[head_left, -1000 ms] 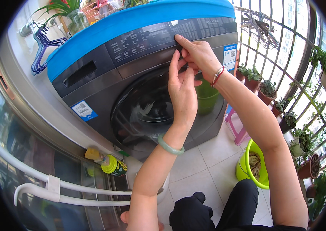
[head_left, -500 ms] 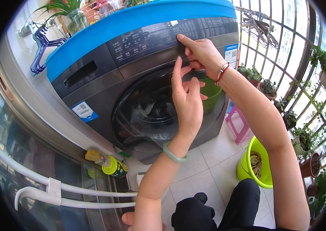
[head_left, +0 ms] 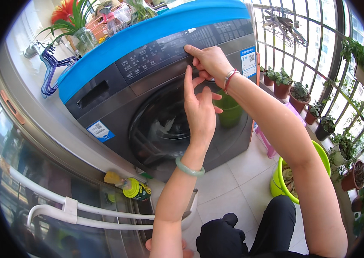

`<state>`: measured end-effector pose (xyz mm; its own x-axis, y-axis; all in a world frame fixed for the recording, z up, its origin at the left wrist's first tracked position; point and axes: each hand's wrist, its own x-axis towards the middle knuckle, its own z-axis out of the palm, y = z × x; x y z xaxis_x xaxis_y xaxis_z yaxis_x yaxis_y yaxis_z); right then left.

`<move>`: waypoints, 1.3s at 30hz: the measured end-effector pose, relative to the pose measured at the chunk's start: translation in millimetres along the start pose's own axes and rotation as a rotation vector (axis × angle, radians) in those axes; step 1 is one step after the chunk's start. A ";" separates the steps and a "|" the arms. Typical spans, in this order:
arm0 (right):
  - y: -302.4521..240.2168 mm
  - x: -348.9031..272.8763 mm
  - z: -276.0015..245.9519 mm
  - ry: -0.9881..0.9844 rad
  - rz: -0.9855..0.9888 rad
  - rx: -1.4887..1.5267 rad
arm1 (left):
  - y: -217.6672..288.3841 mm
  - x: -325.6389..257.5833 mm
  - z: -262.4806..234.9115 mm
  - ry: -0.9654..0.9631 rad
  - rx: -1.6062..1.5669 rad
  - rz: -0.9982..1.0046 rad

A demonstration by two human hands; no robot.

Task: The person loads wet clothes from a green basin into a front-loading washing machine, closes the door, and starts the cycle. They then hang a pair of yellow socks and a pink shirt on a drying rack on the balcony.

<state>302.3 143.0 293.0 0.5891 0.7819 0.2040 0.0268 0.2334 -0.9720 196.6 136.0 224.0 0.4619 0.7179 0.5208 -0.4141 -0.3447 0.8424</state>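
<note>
A dark grey front-loading washing machine [head_left: 117,109] fills the middle of the view, with a blue cover [head_left: 156,21] over its top. My right hand [head_left: 212,61] is at the black control panel [head_left: 152,55], its thumb stretched onto the panel and its other fingers loosely curled around nothing. Just below, my left hand [head_left: 201,112] hovers before the round glass door [head_left: 160,124], empty, with the index finger pointing up and the others apart and bent. Pale laundry shows faintly behind the glass. A green jade bangle [head_left: 189,167] circles my left wrist.
At the right stand a yellow-green bucket [head_left: 280,182] with cloth inside, a pink stool [head_left: 272,148] and several potted plants [head_left: 298,95] along the railing. Hangers [head_left: 53,71] hang at the left. A yellow-lidded container [head_left: 135,188] sits near the white rails [head_left: 104,213].
The whole view has shifted, so both hands and the machine appear further left, and more of the plants shows. My right thumb stays at the panel; the left hand keeps its pose.
</note>
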 end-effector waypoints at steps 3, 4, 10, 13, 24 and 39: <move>1.2 1.0 2.8 0.022 0.001 -0.004 | 5.5 -2.0 1.0 0.015 0.030 -0.021; 1.1 1.2 3.2 0.032 0.003 -0.007 | 6.2 -1.9 0.9 0.017 0.039 -0.016; 5.8 9.6 -3.1 -0.026 0.007 0.002 | 11.5 -7.4 3.1 0.042 0.074 -0.053; -2.1 -9.8 -8.1 -0.015 -0.170 -0.061 | 16.9 -14.0 2.5 0.047 0.056 -0.070; 19.6 -31.1 -13.9 0.070 -0.640 -0.510 | 4.6 -24.7 2.5 0.107 0.018 -0.074; 23.6 -32.0 -8.4 0.006 -0.917 -1.059 | 3.3 -16.0 -8.0 0.149 0.050 -0.039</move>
<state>290.9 118.6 262.6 0.0333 0.5871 0.8088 0.9866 0.1101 -0.1205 181.6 128.2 217.3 0.3534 0.8119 0.4647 -0.3570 -0.3421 0.8692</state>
